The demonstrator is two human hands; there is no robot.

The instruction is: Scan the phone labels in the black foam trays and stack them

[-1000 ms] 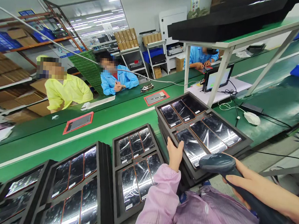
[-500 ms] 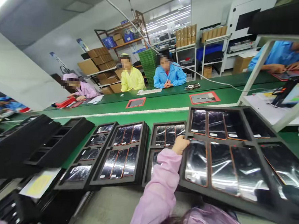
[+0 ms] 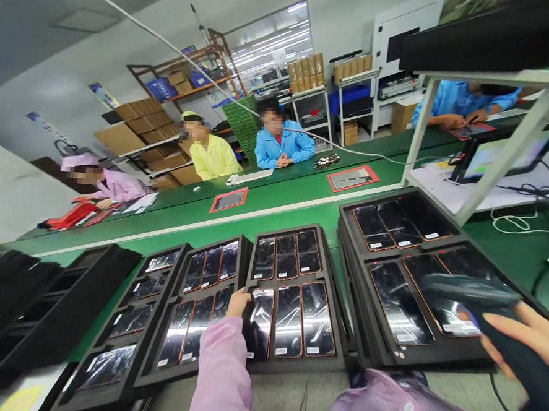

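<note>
My left hand is closed on the left edge of a black foam tray. Two rows of dark, glossy phone screens with orange edges and small white labels lie in its slots. In my right hand is a dark handheld barcode scanner, blurred at its head. It is over the right stack of foam trays, whose top tray also carries screens in two rows. The fingers of my right hand wrap round the scanner's handle.
More foam trays with screens stand to the left, beside dark trays at far left. Across the green bench sit several co-workers. A white shelf frame with a monitor and loose cables stands at right.
The foam tray in my left hand has moved left from the right stack, onto the middle trays. My right hand with the scanner has come into view. The camera view has turned right.
</note>
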